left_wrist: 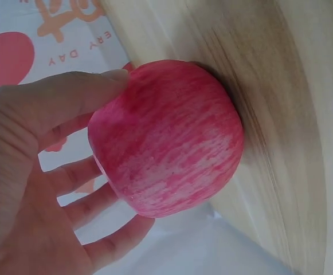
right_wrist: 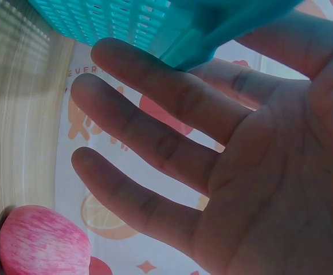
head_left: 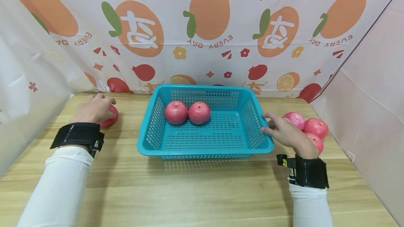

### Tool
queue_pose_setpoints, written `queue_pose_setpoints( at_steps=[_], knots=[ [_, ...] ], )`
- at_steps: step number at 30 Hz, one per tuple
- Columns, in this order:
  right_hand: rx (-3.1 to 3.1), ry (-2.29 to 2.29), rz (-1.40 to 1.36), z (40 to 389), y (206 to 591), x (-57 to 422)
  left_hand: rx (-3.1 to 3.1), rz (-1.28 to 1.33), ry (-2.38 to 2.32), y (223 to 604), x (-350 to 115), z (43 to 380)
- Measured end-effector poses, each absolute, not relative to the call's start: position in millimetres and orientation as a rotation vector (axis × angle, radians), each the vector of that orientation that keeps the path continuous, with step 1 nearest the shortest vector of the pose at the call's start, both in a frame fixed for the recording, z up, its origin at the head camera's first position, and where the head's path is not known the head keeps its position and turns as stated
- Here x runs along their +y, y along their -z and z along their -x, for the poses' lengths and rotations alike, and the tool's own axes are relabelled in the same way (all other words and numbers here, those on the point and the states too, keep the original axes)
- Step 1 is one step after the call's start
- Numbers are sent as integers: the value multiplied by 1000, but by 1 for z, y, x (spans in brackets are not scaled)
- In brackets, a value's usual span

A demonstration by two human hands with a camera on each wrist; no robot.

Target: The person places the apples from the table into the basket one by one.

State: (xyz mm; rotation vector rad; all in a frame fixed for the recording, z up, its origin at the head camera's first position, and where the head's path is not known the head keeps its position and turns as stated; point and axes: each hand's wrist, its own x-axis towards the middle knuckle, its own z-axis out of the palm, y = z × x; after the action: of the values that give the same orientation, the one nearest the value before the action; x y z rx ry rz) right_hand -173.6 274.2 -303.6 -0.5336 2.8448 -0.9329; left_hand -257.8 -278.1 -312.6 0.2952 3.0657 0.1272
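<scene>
My left hand (head_left: pixel 93 108) grips a red apple (left_wrist: pixel 169 140) at the table's back left. The thumb lies on one side of it and the spread fingers reach round the other. The apple is right at the tabletop. At the right end of a blue-green plastic basket (head_left: pixel 205 152), my right hand (head_left: pixel 285 130) holds the rim lightly. Its thumb and forefinger are over the rim, while the other fingers (right_wrist: pixel 149 134) extend beneath it, nearly straight. Two red apples (head_left: pixel 176 112) sit side by side in the basket, toward its back left.
Several pinkish-red apples (head_left: pixel 316 128) are grouped on the wooden table (head_left: pixel 202 192), just right of my right hand. A fruit-print cloth (head_left: pixel 208 62) hangs behind the table. Pale sheets (head_left: pixel 375 90) stand along both sides.
</scene>
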Motion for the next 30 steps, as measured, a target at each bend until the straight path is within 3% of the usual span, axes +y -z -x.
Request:
queue_pose_setpoints(
  at_steps=[30],
  knots=[
    [2841, 908, 542, 174, 304, 273, 2863, -111, -347, 329, -270, 258]
  ],
)
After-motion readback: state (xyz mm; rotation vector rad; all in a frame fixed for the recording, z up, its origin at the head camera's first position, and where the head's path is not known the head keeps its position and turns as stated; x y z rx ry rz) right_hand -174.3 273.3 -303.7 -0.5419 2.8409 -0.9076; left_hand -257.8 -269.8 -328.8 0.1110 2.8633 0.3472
